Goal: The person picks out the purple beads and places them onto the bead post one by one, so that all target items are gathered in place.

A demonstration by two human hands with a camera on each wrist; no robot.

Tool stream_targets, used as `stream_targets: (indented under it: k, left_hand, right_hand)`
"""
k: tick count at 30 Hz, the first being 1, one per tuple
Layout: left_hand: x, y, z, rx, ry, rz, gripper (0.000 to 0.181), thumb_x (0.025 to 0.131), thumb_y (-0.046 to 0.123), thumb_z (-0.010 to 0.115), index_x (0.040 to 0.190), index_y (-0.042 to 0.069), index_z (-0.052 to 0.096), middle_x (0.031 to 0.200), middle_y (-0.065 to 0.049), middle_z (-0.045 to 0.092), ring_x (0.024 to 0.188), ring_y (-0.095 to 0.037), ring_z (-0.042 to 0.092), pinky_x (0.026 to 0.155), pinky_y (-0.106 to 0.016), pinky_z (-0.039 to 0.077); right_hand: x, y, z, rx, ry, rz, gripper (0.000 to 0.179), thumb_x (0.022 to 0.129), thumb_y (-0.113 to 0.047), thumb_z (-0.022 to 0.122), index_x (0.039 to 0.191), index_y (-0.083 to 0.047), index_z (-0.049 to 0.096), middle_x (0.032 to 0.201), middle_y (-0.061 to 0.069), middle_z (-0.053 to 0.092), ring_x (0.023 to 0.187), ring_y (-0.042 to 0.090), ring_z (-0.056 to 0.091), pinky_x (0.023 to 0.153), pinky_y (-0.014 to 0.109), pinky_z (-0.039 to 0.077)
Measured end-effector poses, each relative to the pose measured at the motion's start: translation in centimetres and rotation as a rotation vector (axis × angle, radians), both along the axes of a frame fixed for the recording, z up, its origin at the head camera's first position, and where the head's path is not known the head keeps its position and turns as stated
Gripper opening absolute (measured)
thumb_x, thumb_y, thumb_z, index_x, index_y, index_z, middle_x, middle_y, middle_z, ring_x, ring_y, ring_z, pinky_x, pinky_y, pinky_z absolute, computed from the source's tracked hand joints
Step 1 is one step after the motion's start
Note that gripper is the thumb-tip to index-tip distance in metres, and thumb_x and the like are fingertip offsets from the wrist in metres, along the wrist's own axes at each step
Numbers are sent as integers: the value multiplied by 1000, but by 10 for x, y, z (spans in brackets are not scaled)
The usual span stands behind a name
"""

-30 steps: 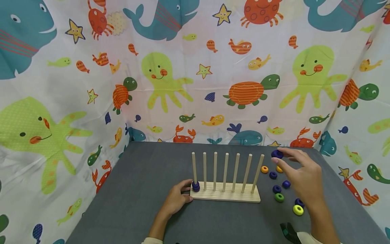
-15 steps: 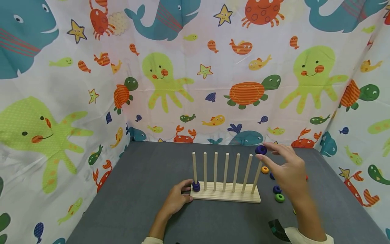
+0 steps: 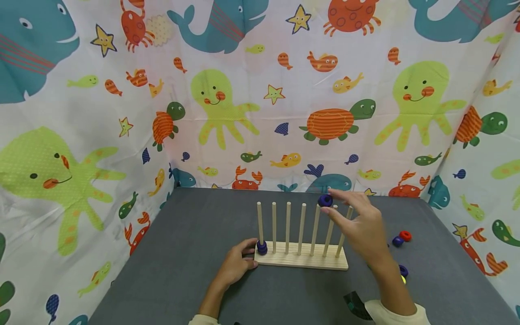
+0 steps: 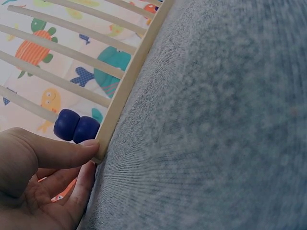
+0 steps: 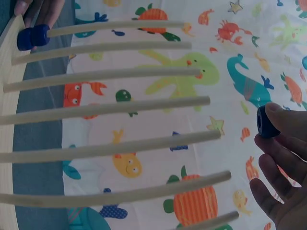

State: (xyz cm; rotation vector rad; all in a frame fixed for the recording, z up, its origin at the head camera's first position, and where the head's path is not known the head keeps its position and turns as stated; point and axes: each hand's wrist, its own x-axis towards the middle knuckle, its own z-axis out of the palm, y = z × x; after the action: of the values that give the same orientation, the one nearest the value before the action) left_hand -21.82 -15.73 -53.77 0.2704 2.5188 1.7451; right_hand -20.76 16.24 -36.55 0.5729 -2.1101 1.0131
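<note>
A wooden peg board (image 3: 300,260) with several upright pegs stands on the grey table. My left hand (image 3: 234,264) grips its left end, thumb on one face and fingers behind in the left wrist view. Two dark blue beads (image 3: 262,248) are stacked at the foot of the leftmost peg, close to my thumb. My right hand (image 3: 361,223) pinches another dark blue bead (image 3: 325,200) between thumb and fingertips, at the height of the peg tops on the board's right half. In the right wrist view the hole of this bead (image 5: 266,122) faces the pegs.
To the right on the table lie a red bead (image 3: 405,235), a blue bead (image 3: 398,241), another blue bead (image 3: 403,270) and a partly hidden yellow one. My right forearm covers part of that area. A printed sea-animal curtain (image 3: 243,113) surrounds the table's back and sides.
My right hand has carried the blue bead leftward, from above the loose beads to over the right-hand pegs. The left hand has stayed on the board's end.
</note>
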Motion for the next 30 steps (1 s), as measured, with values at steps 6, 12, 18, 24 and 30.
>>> stream_targets:
  k: [6, 12, 18, 24, 30]
  left_hand:
    - [1, -1, 1, -1, -2, 3, 67, 85, -11, 74, 148, 1, 58, 143, -27, 62, 125, -42, 65, 97, -44, 61]
    - [1, 0, 2, -5, 0, 0, 67, 85, -11, 74, 149, 1, 58, 141, -27, 62, 124, -42, 66, 96, -44, 62]
    - [1, 1, 2, -11, -5, 2, 66, 85, -11, 74, 148, 1, 58, 140, -28, 63, 120, -42, 68, 96, -45, 62]
    - [0, 1, 1, -2, 1, 0, 67, 85, -11, 74, 148, 0, 58, 141, -29, 62, 121, -43, 68, 96, -46, 62]
    - [0, 0, 0, 13, 3, 0, 67, 84, -12, 74, 148, 0, 58, 142, -28, 62, 119, -42, 69, 95, -45, 62]
  right_hand:
    - [-1, -20, -1, 27, 12, 79, 46, 79, 0, 90, 124, -6, 78, 117, 8, 78, 109, 21, 58, 95, 16, 43]
    - [-4, -38, -4, 59, -20, 113, 43, 86, -7, 88, 127, -10, 77, 121, 3, 77, 113, 20, 59, 95, 27, 50]
    - [-7, -54, -4, 72, -46, 143, 41, 88, -12, 87, 128, -11, 77, 122, 3, 76, 115, 21, 60, 95, 45, 56]
    - [-8, -66, -1, 63, -70, 165, 42, 89, -15, 87, 130, -14, 76, 125, 3, 75, 117, 22, 60, 97, 51, 56]
    - [-10, -81, 2, 59, -97, 195, 41, 90, -14, 85, 130, -12, 76, 124, 4, 76, 115, 22, 60, 95, 48, 56]
